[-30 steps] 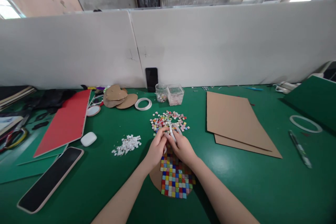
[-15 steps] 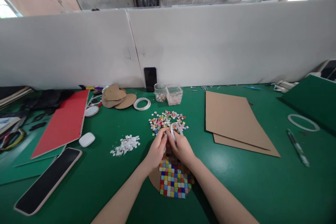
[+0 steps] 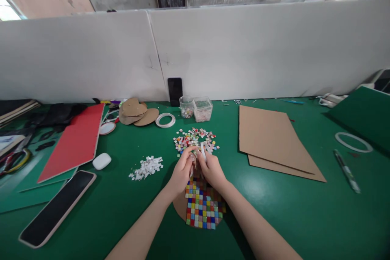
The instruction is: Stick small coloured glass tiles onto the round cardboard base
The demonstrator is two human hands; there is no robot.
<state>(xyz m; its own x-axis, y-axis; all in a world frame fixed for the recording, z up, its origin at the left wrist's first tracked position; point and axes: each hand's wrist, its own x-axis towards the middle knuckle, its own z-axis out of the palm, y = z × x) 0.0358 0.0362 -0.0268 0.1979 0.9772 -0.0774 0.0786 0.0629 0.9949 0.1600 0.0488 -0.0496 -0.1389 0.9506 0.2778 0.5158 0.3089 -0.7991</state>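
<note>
My right hand (image 3: 214,170) is closed around a white roll of tape (image 3: 204,148), tilted now so that its rim shows as pale bands. Close beside it, my left hand (image 3: 180,170) is pinched shut, its fingertips almost meeting the right ones. What lies between those left fingertips is too small to make out. Below both hands is a round cardboard base (image 3: 179,208), largely covered by rows of colourful mosaic tiles (image 3: 201,209). Its upper part is hidden by my hands. Loose coloured tiles (image 3: 195,137) are scattered just beyond my fingers.
White scraps (image 3: 146,168) lie in a pile to the left. Clear tubs (image 3: 202,109) and a phone (image 3: 175,92) stand at the back. Cardboard sheets (image 3: 268,140) lie on the right, near a marker (image 3: 346,170). A long dark phone-like slab (image 3: 57,207) is at left.
The tape roll has turned in my right hand, from a ring seen open to a narrower, edge-on look. Both hands stay in nearly the same place.
</note>
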